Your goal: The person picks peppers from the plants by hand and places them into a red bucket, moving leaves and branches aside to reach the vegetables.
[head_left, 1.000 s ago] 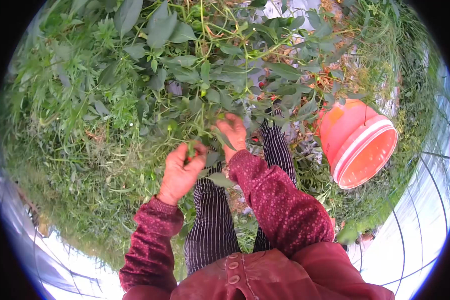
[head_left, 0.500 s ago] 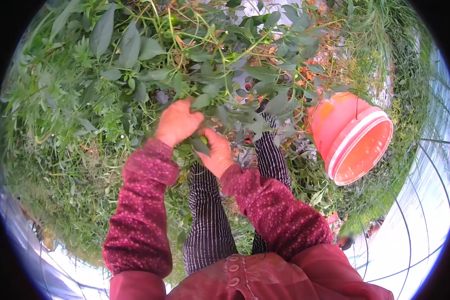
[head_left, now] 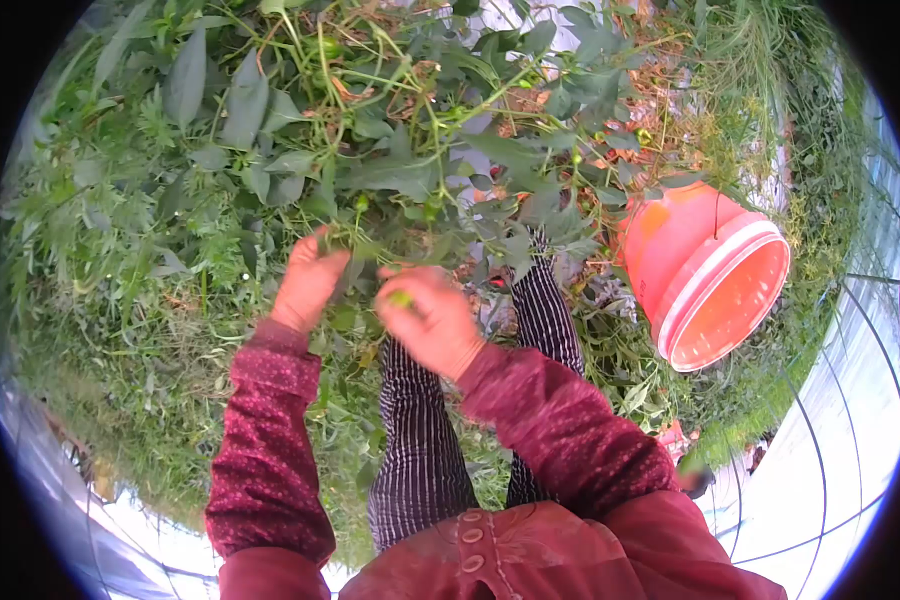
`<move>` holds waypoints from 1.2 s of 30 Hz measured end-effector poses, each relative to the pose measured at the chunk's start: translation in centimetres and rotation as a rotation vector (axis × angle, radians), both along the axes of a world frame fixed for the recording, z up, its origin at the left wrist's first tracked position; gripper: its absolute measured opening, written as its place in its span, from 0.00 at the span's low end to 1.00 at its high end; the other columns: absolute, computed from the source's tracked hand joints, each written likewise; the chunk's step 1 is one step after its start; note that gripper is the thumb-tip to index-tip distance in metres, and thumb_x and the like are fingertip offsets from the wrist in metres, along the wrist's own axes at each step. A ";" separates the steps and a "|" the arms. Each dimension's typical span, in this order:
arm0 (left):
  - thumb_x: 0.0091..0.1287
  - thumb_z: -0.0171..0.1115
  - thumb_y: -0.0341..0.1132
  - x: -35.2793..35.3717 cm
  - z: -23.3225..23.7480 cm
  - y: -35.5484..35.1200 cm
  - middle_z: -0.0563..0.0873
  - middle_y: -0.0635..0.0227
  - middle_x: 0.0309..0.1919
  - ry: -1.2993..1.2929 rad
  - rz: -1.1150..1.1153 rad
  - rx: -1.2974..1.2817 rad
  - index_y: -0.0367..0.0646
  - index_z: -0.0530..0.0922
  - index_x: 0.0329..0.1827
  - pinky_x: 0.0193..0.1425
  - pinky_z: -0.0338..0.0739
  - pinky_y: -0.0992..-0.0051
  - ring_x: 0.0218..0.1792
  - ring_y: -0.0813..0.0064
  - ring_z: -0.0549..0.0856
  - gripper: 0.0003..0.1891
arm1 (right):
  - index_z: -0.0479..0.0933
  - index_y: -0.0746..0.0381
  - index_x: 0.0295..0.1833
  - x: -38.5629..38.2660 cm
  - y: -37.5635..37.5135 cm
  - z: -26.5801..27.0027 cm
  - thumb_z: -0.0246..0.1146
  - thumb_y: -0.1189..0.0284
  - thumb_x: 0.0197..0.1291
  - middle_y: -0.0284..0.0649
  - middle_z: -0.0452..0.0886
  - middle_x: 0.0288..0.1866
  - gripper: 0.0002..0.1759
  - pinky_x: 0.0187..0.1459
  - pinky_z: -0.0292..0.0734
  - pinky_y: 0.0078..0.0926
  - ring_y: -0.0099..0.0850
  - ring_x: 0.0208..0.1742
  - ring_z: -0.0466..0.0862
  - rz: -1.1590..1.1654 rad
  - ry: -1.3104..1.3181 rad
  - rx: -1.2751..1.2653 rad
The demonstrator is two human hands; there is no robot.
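Note:
My right hand (head_left: 430, 315), slightly blurred, is closed around a small yellow-green fruit (head_left: 400, 299), which looks like a pepper. To its left, my left hand (head_left: 308, 282) is at the lower edge of a leafy green plant (head_left: 400, 175), fingers curled in by the stems. Leaves and blur hide what lies between those fingertips. Small green fruits (head_left: 361, 202) hang among the leaves just above both hands.
An orange-red bucket (head_left: 690, 270) with a white rim lies tilted at the right, its mouth facing me. My striped trouser legs (head_left: 420, 440) stand among the plants. Grass and weeds (head_left: 120, 330) spread on the left. Pale sheeting with dark bars (head_left: 820, 430) curves along the right.
My hands have moved apart, the left one leftward and slightly down. The right hand has turned, with the small green fruit still in its fingers. The leaves above have shifted.

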State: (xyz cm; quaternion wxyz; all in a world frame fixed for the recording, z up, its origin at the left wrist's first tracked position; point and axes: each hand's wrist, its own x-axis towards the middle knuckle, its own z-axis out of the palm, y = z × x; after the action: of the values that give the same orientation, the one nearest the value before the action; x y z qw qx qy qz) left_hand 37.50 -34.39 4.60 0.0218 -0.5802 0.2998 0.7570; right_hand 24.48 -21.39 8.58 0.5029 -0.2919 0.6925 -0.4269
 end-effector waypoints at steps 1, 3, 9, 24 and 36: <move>0.58 0.54 0.21 0.3 0.5 0.3 0.85 0.73 0.34 -0.019 0.011 -0.011 0.41 0.81 0.46 0.34 0.76 0.82 0.29 0.83 0.81 0.14 | 0.76 0.59 0.38 -0.4 0.3 -1.3 0.61 0.78 0.54 0.39 0.81 0.44 0.06 0.43 0.77 0.24 0.31 0.43 0.80 -0.174 -0.298 0.191; 0.58 0.55 0.20 0.3 1.5 1.6 0.85 0.74 0.31 -0.033 0.054 -0.065 0.44 0.81 0.47 0.29 0.75 0.83 0.25 0.86 0.79 0.16 | 0.76 0.59 0.42 -1.7 0.4 -3.2 0.59 0.83 0.54 0.32 0.80 0.40 0.11 0.39 0.76 0.20 0.23 0.38 0.78 -0.414 -0.485 0.201; 0.59 0.52 0.19 2.1 1.4 5.7 0.86 0.68 0.39 -0.021 -0.126 -0.058 0.44 0.79 0.48 0.42 0.80 0.76 0.34 0.77 0.84 0.17 | 0.72 0.61 0.60 -3.0 -2.2 -5.2 0.61 0.82 0.57 0.32 0.79 0.46 0.23 0.49 0.72 0.19 0.21 0.44 0.76 -0.595 -0.498 0.363; 0.58 0.59 0.39 1.2 -1.7 18.3 0.80 0.64 0.32 -0.015 -0.354 -0.416 0.44 0.75 0.44 0.36 0.76 0.71 0.33 0.68 0.80 0.13 | 0.75 0.60 0.45 -9.5 -0.5 1.2 0.60 0.74 0.60 0.40 0.82 0.35 0.08 0.29 0.73 0.21 0.27 0.30 0.80 -0.553 -0.775 0.323; 0.51 0.58 0.31 -3.4 0.9 15.2 0.81 0.58 0.31 -0.193 -1.249 -1.335 0.39 0.77 0.38 0.39 0.77 0.63 0.33 0.59 0.81 0.11 | 0.64 0.60 0.65 -13.3 4.1 7.2 0.55 0.75 0.61 0.38 0.75 0.22 0.25 0.25 0.68 0.21 0.26 0.22 0.75 -0.194 -0.976 0.337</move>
State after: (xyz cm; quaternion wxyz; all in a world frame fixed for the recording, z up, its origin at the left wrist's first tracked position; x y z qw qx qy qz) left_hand 34.10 -19.19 5.48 0.1121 -0.2656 0.9306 0.2258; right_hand 11.22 -17.26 15.77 0.7653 0.0914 0.4605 -0.4404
